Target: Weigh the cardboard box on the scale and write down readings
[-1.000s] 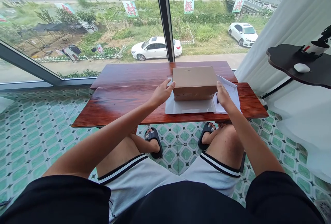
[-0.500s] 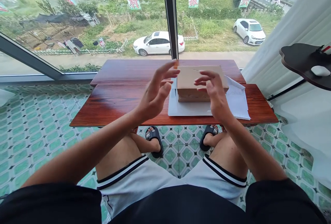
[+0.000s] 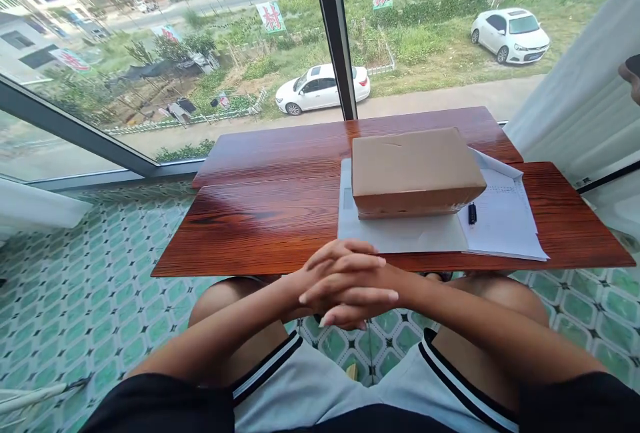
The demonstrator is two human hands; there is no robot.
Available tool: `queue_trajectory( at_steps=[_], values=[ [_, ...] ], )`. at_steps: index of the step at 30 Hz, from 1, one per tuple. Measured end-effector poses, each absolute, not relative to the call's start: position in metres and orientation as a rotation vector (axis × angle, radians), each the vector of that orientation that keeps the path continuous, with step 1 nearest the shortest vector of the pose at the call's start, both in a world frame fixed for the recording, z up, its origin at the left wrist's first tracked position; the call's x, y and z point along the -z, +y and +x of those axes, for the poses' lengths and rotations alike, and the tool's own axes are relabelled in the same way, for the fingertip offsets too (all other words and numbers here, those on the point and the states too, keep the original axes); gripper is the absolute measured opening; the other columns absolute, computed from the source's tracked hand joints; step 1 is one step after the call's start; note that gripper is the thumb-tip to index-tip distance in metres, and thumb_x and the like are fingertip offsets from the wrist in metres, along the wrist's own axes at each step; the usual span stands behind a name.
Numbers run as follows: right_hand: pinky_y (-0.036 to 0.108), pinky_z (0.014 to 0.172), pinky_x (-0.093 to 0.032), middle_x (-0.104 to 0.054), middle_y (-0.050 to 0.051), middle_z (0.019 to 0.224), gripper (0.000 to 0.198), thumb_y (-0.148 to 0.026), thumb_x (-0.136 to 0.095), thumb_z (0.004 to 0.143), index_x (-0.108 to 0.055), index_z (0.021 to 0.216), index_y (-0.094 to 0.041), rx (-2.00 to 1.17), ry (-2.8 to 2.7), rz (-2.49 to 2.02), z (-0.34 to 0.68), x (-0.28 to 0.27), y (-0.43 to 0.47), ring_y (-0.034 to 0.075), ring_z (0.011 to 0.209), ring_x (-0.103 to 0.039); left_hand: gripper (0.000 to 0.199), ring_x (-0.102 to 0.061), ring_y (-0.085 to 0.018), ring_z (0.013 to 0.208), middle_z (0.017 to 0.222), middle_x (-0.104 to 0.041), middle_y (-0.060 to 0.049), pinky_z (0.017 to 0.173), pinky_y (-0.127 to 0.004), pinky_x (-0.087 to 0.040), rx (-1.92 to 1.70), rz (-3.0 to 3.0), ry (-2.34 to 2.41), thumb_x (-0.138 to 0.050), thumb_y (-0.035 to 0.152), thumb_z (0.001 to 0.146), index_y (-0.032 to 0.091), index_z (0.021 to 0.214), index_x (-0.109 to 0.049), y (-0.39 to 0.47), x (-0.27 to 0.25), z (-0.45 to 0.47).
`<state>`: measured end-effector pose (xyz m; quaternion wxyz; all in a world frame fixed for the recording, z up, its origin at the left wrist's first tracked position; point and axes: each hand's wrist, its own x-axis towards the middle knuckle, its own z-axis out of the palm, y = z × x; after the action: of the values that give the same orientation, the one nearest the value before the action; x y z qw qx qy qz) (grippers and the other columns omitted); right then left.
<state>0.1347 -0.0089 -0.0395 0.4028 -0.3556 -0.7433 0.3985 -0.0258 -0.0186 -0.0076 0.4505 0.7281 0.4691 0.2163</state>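
Note:
My left hand (image 3: 323,267) and my right hand (image 3: 387,278) are clasped together, their fingers interlaced, just above my lap at the table's near edge. Some fingers are hidden among each other, and no object shows between them. Beyond them, a brown cardboard box (image 3: 417,163) rests on a flat silver-grey panel that looks like a closed laptop (image 3: 410,236). To the right, sheets of white paper (image 3: 505,226) lie partly under the panel and box. A small black object (image 3: 472,213) sits on the paper, too small to name. Neither hand touches these things.
The dark red wooden table (image 3: 260,219) has a near board and a far board. Behind it stands a large window with a dark frame post (image 3: 336,39). A white curtain (image 3: 575,106) hangs at the right. My knees are under the table edge, above green tiled floor (image 3: 100,273).
Both hands were apart and raised in front of the box with fingers loosely curled. They have come down toward me and interlocked. The view has tilted and shifted; the box stays on the panel.

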Motion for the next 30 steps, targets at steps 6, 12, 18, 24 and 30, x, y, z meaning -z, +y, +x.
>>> queue_trajectory(
  at_steps=[6, 12, 18, 24, 30],
  values=[
    [0.061, 0.036, -0.055, -0.078, 0.000, 0.109, 0.050, -0.075, -0.012, 0.094, -0.039, 0.136, -0.076, -1.464, -1.293, -1.199, 0.101, 0.126, -0.083, 0.038, 0.059, -0.073, 0.068, -0.053, -0.026, 0.042, 0.036, -0.032, 0.000, 0.066, -0.051, -0.057, -0.529, 1.260, 1.727, -0.021, 0.077, 0.091, 0.041, 0.066, -0.073, -0.052, 0.051, -0.033],
    [0.069, 0.039, -0.055, -0.076, 0.007, 0.114, 0.055, -0.076, -0.017, 0.094, -0.019, 0.148, -0.071, -1.591, -0.941, -1.558, 0.062, 0.168, -0.134, 0.047, 0.065, -0.072, 0.068, -0.054, -0.026, 0.048, 0.034, -0.013, 0.002, 0.070, -0.048, -0.056, -0.678, 1.050, 1.595, -0.028, 0.083, 0.087, 0.032, 0.045, -0.045, -0.061, 0.070, -0.030],
    [0.075, 0.066, -0.061, -0.072, 0.012, 0.118, 0.061, -0.043, -0.058, 0.095, -0.035, 0.148, -0.063, 0.318, -0.318, -2.212, -0.010, 0.113, -0.059, 0.049, 0.104, -0.071, 0.059, -0.067, -0.040, 0.111, 0.074, -0.065, -0.010, 0.073, -0.049, -0.064, -0.984, 0.180, 2.623, -0.035, 0.075, 0.091, 0.032, 0.080, -0.074, -0.055, 0.061, 0.072],
    [0.052, 0.080, -0.067, -0.068, 0.007, 0.103, 0.045, -0.019, -0.086, 0.074, -0.065, 0.112, -0.031, 1.300, -0.057, -2.323, -0.004, 0.067, -0.011, 0.034, 0.103, -0.073, 0.049, -0.041, -0.040, 0.144, 0.139, -0.062, -0.009, 0.060, -0.033, -0.065, -1.394, -0.617, 2.933, -0.040, 0.064, 0.099, 0.034, 0.117, -0.075, -0.001, 0.038, 0.144],
    [0.053, 0.079, -0.066, -0.066, 0.008, 0.102, 0.036, -0.022, -0.084, 0.076, -0.065, 0.106, -0.030, 1.293, -0.061, -2.355, -0.001, 0.069, -0.018, 0.035, 0.102, -0.073, 0.055, -0.038, -0.042, 0.145, 0.144, -0.056, -0.012, 0.049, -0.028, -0.059, -1.218, -0.471, 2.907, -0.030, 0.063, 0.100, 0.033, 0.124, -0.070, -0.009, 0.039, 0.136]
  ],
)
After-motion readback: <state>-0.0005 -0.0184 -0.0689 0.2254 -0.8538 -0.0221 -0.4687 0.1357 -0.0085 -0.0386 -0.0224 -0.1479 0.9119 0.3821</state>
